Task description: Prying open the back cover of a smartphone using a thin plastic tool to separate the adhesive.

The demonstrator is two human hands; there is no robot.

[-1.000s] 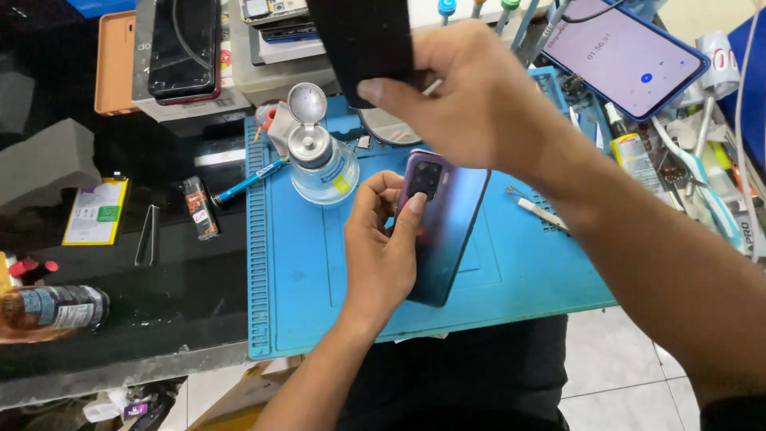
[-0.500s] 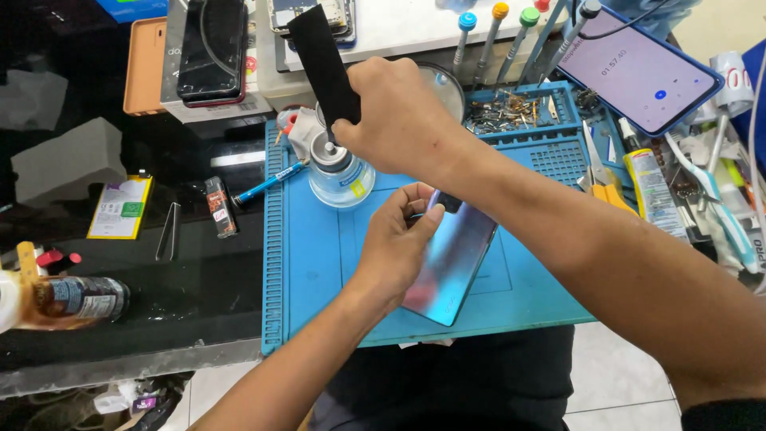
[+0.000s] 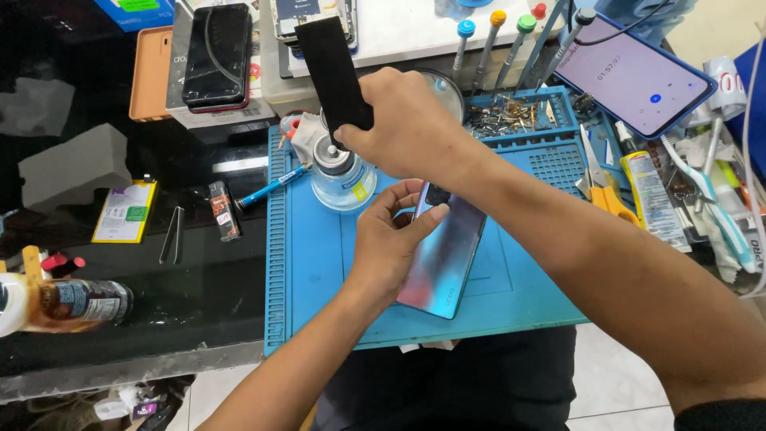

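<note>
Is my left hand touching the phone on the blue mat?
Touching: the head view shows the left hand with fingers wrapped over the phone's upper edge.

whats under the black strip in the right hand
The black strip in the right hand presses onto a clear dispenser bottle; its top is mostly covered.

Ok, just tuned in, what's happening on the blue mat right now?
A person's left hand steadies a phone back cover lying on the blue mat. The right hand holds a flat black strip down onto the top of a clear pump bottle beside it. Tweezers and a blue pen-like tool lie unused to the left.
</note>
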